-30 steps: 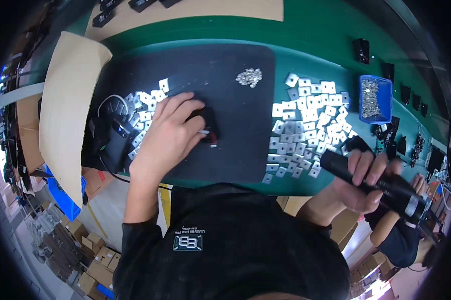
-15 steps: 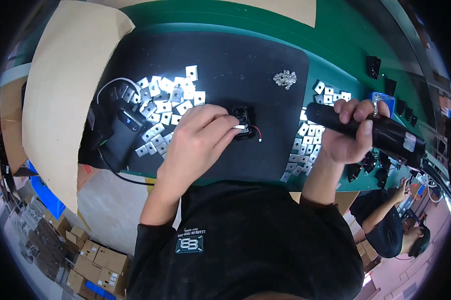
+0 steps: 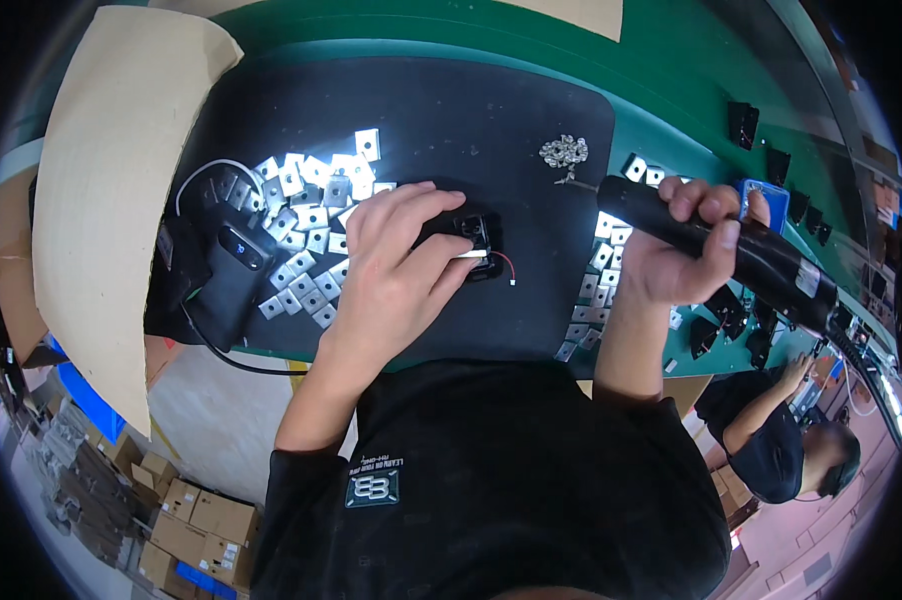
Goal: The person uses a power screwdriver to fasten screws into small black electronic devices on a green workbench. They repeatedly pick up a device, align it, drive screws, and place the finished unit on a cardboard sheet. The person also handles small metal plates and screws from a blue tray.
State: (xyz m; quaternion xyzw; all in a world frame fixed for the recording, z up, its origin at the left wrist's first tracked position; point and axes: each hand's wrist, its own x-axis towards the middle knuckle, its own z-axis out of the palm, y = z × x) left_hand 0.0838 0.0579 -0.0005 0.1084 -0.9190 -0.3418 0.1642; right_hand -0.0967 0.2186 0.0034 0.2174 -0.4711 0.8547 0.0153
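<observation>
head view, and from where i stand a stiff tan cardboard sheet [image 3: 96, 210] bows along the left side of the dark mat [image 3: 441, 115]. next sits a black device [image 3: 247, 246] with a lit display, then a scatter of shiny square metal plates [image 3: 309, 217], holes at their middles. the left hand [image 3: 391, 265] arches over the mat, thumb and forefinger pinched together on a pale flat strip [image 3: 471, 254] at a boxy black housing [image 3: 479, 230], its other fingers loosely bent. a thin red wire [image 3: 507, 263] trails from the housing. a broad, smooth stretch of mat runs from there to the right edge, a heap of small glinting metal pieces [image 3: 564, 151] lying near the rounded corner. across that edge slants a cylindrical black corded driver [image 3: 771, 275], its slim tip close to the heap, the right hand [image 3: 696, 245] wrapped round its barrel. more plates lie beyond on the green tabletop [image 3: 716, 355].
</observation>
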